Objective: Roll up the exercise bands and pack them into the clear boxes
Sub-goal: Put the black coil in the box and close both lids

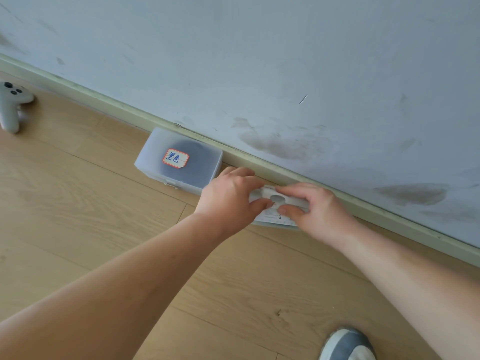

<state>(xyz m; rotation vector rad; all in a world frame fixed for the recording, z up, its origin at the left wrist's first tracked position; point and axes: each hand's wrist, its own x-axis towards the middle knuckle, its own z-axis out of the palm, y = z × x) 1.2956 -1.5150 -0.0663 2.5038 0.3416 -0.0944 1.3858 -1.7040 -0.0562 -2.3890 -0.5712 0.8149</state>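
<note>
A closed clear box [179, 158] with a red-edged handwritten label sits on the floor against the skirting board; a dark band shows dimly through its lid. Right of it lies a second clear box [275, 216], mostly covered by my hands. My left hand [230, 197] grips its left end with the thumb on the front. My right hand [314, 205] grips its right end, fingers curled over the top edge. What is inside this box is hidden.
The wall [285, 74] and skirting board [363, 203] run diagonally right behind the boxes. A white game controller [11, 105] lies at the far left on the wooden floor [91, 203]. My shoe [346, 345] shows at the bottom right.
</note>
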